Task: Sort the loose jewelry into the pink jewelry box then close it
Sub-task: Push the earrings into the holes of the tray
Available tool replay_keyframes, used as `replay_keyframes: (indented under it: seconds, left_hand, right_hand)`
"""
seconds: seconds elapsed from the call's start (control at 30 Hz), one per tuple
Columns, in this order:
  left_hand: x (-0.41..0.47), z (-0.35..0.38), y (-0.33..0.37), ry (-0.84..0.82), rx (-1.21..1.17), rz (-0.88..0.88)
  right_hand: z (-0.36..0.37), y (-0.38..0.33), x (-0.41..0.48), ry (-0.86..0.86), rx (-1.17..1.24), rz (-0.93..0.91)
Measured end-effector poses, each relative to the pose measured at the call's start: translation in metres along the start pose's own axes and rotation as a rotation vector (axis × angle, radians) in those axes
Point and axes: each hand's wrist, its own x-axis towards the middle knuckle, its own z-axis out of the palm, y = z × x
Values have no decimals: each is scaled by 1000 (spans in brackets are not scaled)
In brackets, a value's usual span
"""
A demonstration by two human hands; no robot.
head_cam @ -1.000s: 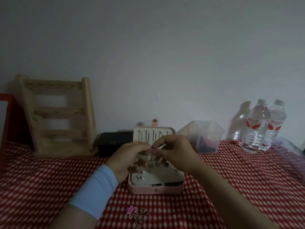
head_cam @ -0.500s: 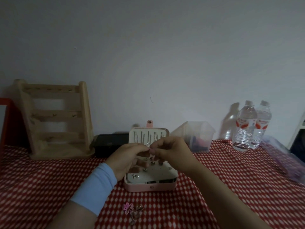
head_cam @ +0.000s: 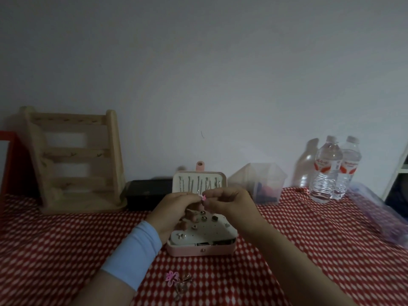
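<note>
The pink jewelry box [head_cam: 199, 251] stands open on the red checked cloth, its lid [head_cam: 221, 177] upright with several chains hanging inside. Small studs sit on its white insert [head_cam: 212, 233]. Above the box, my left hand [head_cam: 174, 208] and my right hand [head_cam: 229, 200] meet fingertip to fingertip, both pinching a tiny pink flower earring [head_cam: 204, 197]. Loose jewelry lies on the cloth in front of the box: a pink flower piece [head_cam: 171, 277] and some metallic pieces [head_cam: 184, 283].
A wooden jewelry stand [head_cam: 75, 162] rises at back left beside a black box [head_cam: 148, 194]. A clear plastic container [head_cam: 262, 183] and two water bottles [head_cam: 333, 168] stand at back right. A purple plastic bag [head_cam: 379, 215] lies at the right edge.
Both hands stay together over the box while the view has shifted slightly. The pink earring now shows between the fingertips.
</note>
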Motion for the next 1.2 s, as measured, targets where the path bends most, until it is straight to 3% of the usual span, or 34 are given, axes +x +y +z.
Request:
replay_keyframes:
  seconds: [0.13, 0.3, 0.37, 0.5, 0.8, 1.2]
  left_hand:
    - [0, -2, -1, 14, 148, 49]
    - [11, -12, -12, 18, 595, 189]
    - [14, -17, -16, 33, 681, 227]
    - [13, -20, -21, 5, 789, 255]
    - [18, -25, -27, -9, 917, 315]
    - [16, -23, -24, -14, 957, 330]
  right_hand:
    - [-5, 1, -1, -16, -136, -41]
    - [-8, -2, -5, -45, -629, -37]
    - [-6, -1, -5, -106, -873, -66]
    - [2, -1, -3, -224, -1070, -109]
    - [11, -1, -4, -217, -1104, -126]
    - [8, 5, -6, -106, -1077, -11]
